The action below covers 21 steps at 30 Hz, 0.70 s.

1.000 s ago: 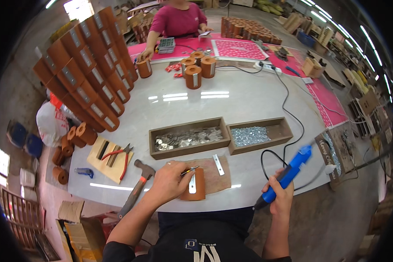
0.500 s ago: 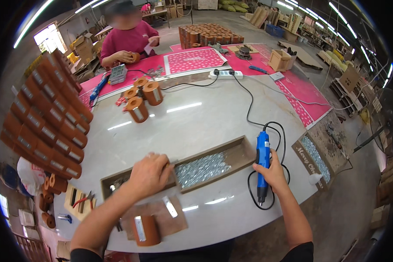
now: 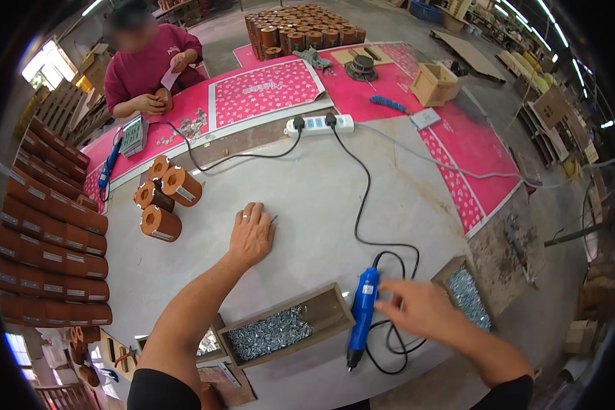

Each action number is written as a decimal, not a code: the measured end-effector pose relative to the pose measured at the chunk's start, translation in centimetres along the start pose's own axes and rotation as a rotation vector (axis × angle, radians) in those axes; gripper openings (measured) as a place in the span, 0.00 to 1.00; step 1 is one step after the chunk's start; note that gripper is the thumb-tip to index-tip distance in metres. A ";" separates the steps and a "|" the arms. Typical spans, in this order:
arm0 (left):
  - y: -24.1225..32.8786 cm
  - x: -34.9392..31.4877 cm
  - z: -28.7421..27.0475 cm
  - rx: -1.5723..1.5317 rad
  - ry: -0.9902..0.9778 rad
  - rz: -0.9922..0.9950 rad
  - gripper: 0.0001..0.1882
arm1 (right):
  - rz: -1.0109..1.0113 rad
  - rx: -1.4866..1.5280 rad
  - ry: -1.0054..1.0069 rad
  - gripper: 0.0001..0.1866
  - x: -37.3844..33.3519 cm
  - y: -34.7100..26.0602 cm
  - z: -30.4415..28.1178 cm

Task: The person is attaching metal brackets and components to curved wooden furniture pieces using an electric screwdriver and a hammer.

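My left hand (image 3: 251, 234) lies palm down on the pale tabletop, fingers stretched forward. A small dark sliver (image 3: 275, 219) shows beside its fingers; its kind is too small to tell. My right hand (image 3: 417, 307), a little blurred, has its fingers apart just right of a blue electric screwdriver (image 3: 363, 311). The screwdriver lies on the table, its tip toward me. Left of it, a long brown box (image 3: 338, 309) holds many small silver screws (image 3: 270, 335). Another compartment (image 3: 212, 336) with shiny metal pieces is partly hidden by my left forearm.
Brown cylinders (image 3: 161, 223) stand at the left, with stacked rows (image 3: 55, 260) beyond the table's left edge. A black cord (image 3: 365, 205) runs to a white power strip (image 3: 319, 126). Opposite, a person (image 3: 147, 65) holds a cylinder. Another screw tray (image 3: 466, 294) lies right.
My left hand has moved from over the box forward onto the table. My right hand has let go of the screwdriver, now lying farther left. The view has shifted.
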<state>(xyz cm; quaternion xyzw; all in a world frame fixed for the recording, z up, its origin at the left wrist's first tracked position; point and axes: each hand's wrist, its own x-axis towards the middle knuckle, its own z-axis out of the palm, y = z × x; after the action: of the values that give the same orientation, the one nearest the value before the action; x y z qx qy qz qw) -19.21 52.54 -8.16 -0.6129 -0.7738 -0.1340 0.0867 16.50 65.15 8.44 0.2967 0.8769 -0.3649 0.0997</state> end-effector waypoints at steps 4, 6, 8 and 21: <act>-1.6 0.2 0.5 0.023 -0.001 -0.102 0.12 | -0.014 -0.036 0.183 0.18 9.7 0.2 -9.9; -1.3 -0.1 1.7 -0.093 0.092 -0.198 0.12 | -0.054 -0.089 0.347 0.19 14.9 2.5 -13.8; -1.4 -0.3 1.5 -0.125 0.087 -0.238 0.11 | -0.009 -0.178 0.406 0.22 20.3 4.1 -17.1; -1.5 0.7 1.0 -0.202 -0.028 -0.302 0.10 | 0.176 -0.181 0.841 0.34 54.9 12.2 -25.2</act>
<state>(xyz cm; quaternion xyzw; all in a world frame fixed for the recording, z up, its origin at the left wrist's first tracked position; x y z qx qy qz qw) -20.76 53.14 -9.05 -0.4972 -0.8408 -0.2138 -0.0073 -19.41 114.15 -2.15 0.4829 0.8411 -0.1242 -0.2096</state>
